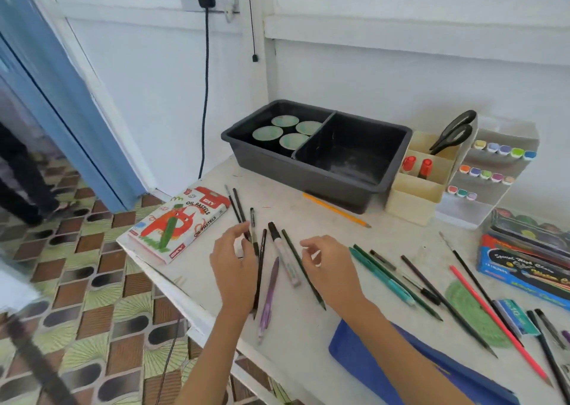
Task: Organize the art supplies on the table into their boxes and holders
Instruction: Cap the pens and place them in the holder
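Observation:
Loose pens, pencils and brushes lie spread over the white table point(308, 337). My left hand point(234, 269) hovers over two thin black brushes point(236, 202) and a black pen point(253, 222), thumb and forefinger apart at their lower ends. My right hand point(334, 270) is beside it, fingers loosely curled, holding nothing, just right of a dark green pencil point(300, 264). Between the hands lie a black-capped marker point(283, 258), a purple pen point(270, 293) and a dark pencil point(260, 269). A beige holder point(416, 201) with scissors point(453, 133) and two red markers point(418, 164) stands at the back right.
A black two-part tray point(339, 185) holds several green-lidded pots point(285, 133) on its left side. An oil pastels box point(179, 219) sits at the table's left corner. A marker rack point(493, 170), watercolour boxes point(524, 266), blue pouch point(416, 367), green protractor point(475, 315) and more pencils fill the right.

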{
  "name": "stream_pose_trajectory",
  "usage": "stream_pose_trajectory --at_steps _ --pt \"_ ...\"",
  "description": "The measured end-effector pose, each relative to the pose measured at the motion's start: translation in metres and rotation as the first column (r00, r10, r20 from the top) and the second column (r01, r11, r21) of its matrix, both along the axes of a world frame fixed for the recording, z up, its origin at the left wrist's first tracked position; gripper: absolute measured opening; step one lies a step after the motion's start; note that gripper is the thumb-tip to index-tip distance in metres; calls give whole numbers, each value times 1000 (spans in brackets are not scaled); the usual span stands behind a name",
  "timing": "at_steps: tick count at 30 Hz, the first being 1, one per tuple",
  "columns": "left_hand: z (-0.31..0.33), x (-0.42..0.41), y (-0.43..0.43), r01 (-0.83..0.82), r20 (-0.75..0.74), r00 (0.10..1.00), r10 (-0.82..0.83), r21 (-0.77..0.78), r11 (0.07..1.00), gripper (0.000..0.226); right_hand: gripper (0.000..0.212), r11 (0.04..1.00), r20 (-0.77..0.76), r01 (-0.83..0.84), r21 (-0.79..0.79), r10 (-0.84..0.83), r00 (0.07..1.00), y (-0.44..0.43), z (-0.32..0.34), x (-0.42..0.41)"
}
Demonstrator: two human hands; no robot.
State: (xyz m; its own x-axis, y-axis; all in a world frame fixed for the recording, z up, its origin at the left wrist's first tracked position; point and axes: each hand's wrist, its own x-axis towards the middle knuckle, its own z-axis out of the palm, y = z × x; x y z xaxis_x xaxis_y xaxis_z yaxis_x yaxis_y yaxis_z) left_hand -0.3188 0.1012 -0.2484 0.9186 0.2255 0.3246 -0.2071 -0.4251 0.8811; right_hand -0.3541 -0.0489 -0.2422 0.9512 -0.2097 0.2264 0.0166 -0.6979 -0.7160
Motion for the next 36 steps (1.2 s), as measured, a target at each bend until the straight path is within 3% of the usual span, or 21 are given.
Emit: stream_pose_trajectory --at_steps 7,12,14,19,23,26,28,32,36 --pt "-23 -3 22 -81 -116 991 72 -72 994 33 30 975 -223 -70 -209 22 975 37 -4 28" --pt "-26 3 22 -61 -180 982 62 9 998 29 22 974 -259 -34 -223 -25 965 41 -3 34" --pt "-27 4 22 -61 -189 980 66 31 998 29 23 998 -258 29 -59 -43 965 37 3 33" --pt "-27 5 21 -68 -203 976 76 49 996 30 79 908 -302 69 414 65 951 21 25 28" --pt "-25 7 21 -77 -242 967 74 -1 997 28 99 854 -207 -6 521 133 969 2 45 21" --pt "-15 14 15 -119 -248 965 80 -146 982 30 96 858 -152 -30 513 125 980 -14 56 17" --pt "-4 23 1 -107 -204 976 75 -154 982 24 89 842 -118 -20 540 100 988 -28 63 14" --pt "26 40 -48 69 -67 995 -72 -52 996 30 59 845 -43 68 530 -54 998 -61 77 7" --pt "54 59 -104 303 101 944 -314 117 946 30 48 805 41 219 552 -288 957 -97 87 -1"
